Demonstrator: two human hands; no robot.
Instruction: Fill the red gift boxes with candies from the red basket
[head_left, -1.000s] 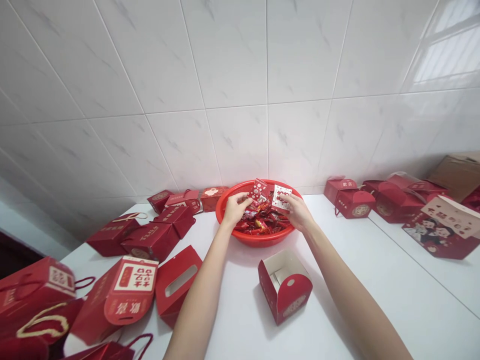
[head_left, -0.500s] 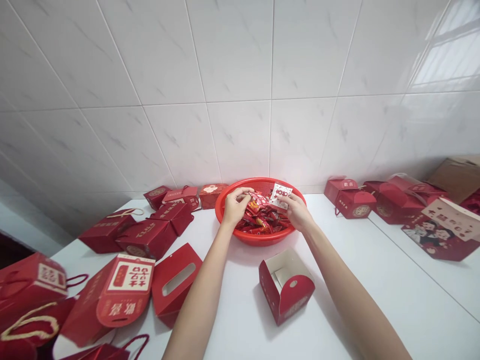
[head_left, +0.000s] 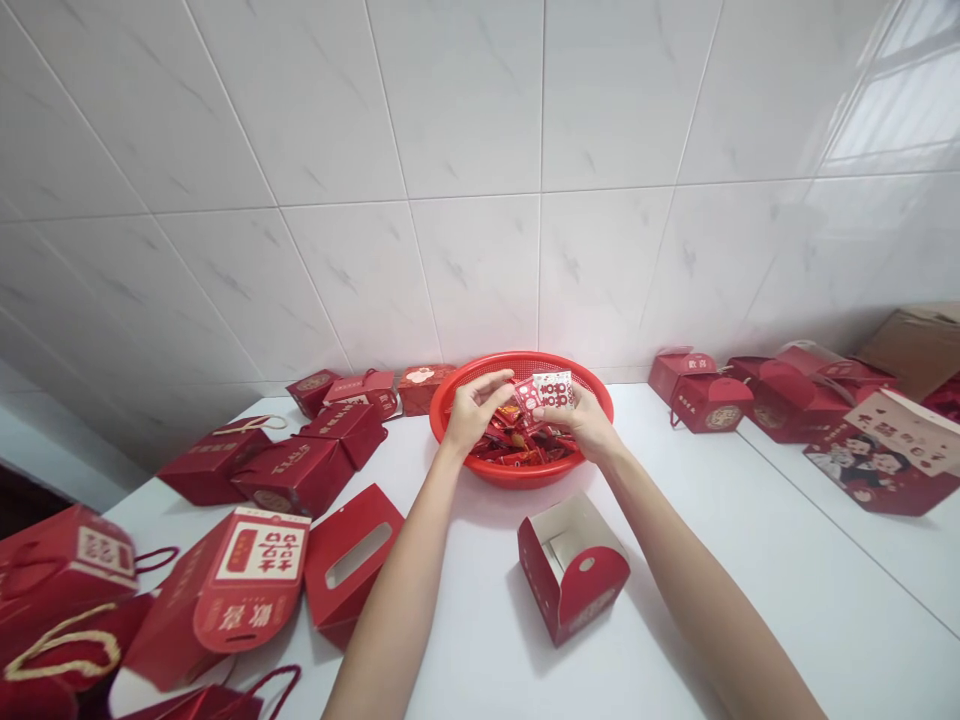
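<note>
In the head view, I see my right hand [head_left: 591, 425] pinched on a white packet [head_left: 555, 386], now closer to my left hand [head_left: 469, 415] than half a second ago. A red dotted packet [head_left: 526, 394] has appeared between them; the left fingers are half-curled, gripping it or not, I can't tell. Below both hands sits the red basket [head_left: 525, 480]; the open box [head_left: 596, 592] stays put between my forearms.
</note>
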